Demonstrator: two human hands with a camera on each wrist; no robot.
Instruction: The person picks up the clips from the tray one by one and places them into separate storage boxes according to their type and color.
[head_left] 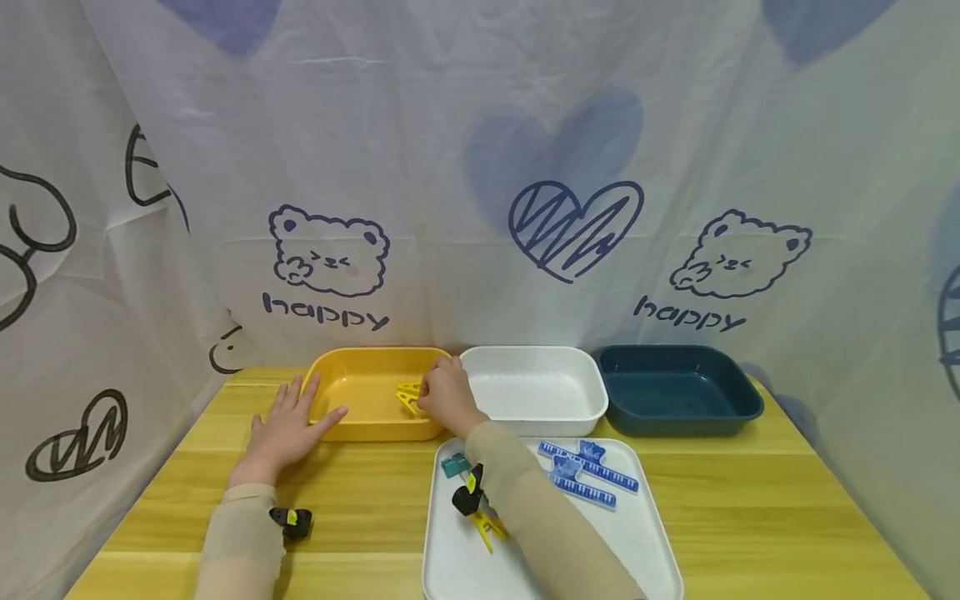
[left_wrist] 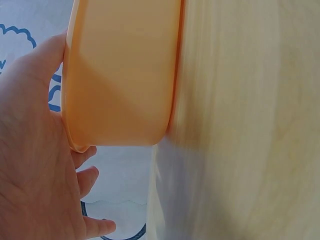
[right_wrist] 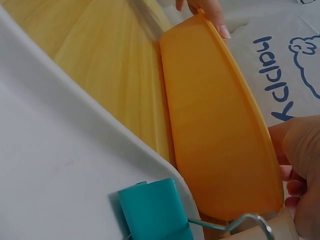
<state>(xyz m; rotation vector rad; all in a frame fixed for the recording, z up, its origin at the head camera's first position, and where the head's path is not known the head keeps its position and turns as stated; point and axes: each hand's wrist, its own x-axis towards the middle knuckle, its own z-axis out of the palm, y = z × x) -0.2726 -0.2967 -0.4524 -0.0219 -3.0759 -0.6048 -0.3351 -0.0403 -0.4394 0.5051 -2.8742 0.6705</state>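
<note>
A yellow plastic bin (head_left: 375, 430) stands at the back left of the table. My left hand (head_left: 283, 437) rests on its left end with spread fingers, thumb over the front rim. Inside the bin's right end, my right hand (head_left: 448, 396) pinches a yellow clothespin (head_left: 407, 398), whose far end shows past the curled fingers. In the right wrist view the bin's wall hides the clothespin. Below the right forearm lies a white tray (head_left: 438, 575) with a teal binder clip (right_wrist: 155, 207), another yellow clothespin (head_left: 489, 528) and two blue piano-key clips (head_left: 588, 475).
A white bin (head_left: 532, 425) stands right of the yellow one, then a dark teal bin (head_left: 682, 423). Behind them hangs a printed cloth (head_left: 442, 167). The right forearm crosses over the tray and partly covers it.
</note>
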